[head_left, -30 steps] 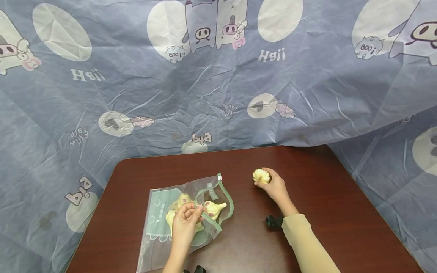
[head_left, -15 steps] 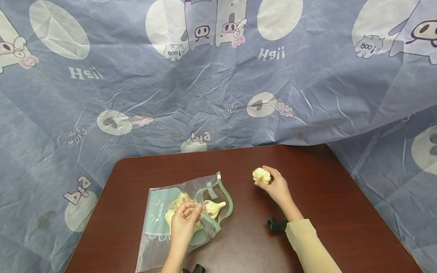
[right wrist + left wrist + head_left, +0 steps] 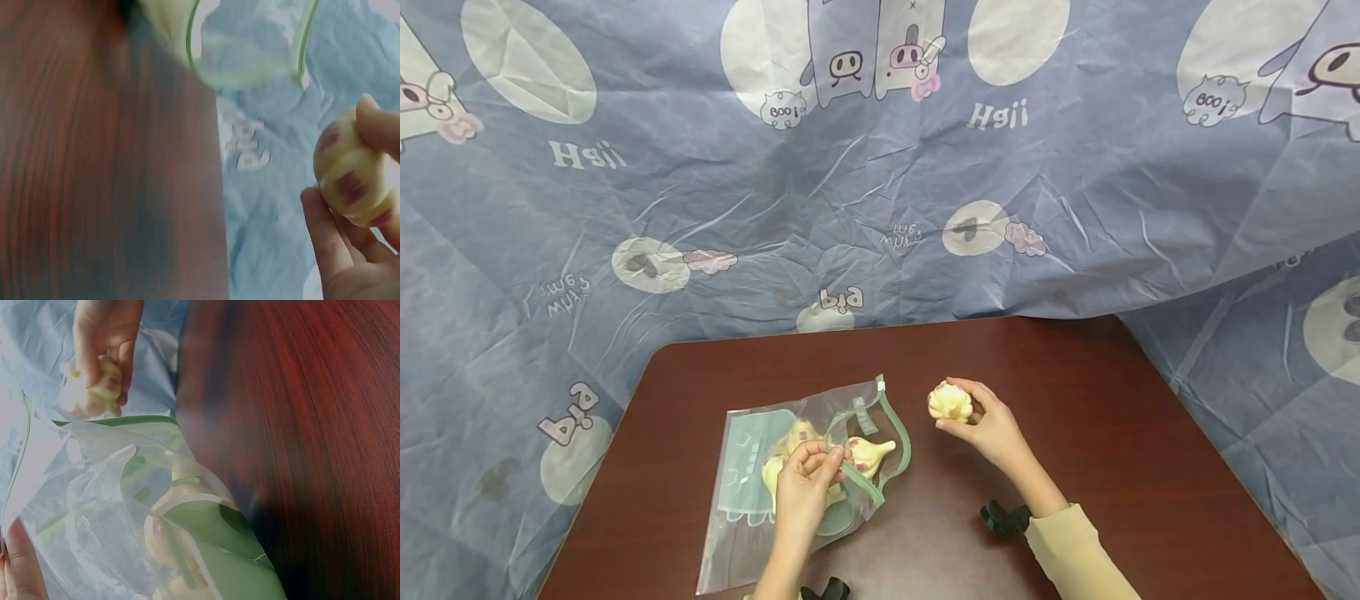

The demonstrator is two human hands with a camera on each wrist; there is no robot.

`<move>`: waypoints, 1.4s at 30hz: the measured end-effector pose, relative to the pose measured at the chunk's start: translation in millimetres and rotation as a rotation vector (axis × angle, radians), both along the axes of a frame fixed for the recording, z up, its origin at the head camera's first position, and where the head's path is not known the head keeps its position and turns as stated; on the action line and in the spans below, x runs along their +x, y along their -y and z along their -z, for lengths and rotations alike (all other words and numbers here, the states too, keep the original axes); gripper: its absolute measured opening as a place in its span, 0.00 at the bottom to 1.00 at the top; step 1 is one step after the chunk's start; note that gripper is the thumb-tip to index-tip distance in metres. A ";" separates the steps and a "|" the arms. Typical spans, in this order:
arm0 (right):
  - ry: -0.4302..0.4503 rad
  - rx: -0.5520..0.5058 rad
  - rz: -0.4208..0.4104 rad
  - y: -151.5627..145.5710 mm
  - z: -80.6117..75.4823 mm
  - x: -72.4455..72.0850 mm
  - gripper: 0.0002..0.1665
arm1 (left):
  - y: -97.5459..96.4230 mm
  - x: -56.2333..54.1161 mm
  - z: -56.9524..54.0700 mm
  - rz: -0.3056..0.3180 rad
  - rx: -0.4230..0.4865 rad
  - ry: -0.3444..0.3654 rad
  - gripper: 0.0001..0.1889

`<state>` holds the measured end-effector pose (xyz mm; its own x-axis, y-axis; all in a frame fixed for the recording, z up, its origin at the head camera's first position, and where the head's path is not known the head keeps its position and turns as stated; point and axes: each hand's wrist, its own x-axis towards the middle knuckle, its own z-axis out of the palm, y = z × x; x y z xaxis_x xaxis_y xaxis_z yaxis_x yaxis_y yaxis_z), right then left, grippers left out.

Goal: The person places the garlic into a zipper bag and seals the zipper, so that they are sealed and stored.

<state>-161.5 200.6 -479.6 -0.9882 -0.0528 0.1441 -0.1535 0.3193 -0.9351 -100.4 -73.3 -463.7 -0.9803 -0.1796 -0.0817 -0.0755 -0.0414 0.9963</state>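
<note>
- Left hand (image 3: 802, 490), fingers curled, pinches the bag (image 3: 748, 467)
- Right hand (image 3: 997, 432) grips a bulb (image 3: 950, 402) between thumb and fingers
- Other bulbs (image 3: 868, 457) lie inside the bag

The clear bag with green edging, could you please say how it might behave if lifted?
The bag is probably floppy, since its film creases and its mouth bows open. It would likely sag where the garlic bulbs bunch inside. Tipped mouth-down, it might spill one, as that end stands open.
</note>
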 end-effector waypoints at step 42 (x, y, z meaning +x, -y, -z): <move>-0.007 0.489 -0.470 87.5 8.8 0.4 0.37 | -3.3 3.0 0.4 0.060 -0.013 0.002 0.12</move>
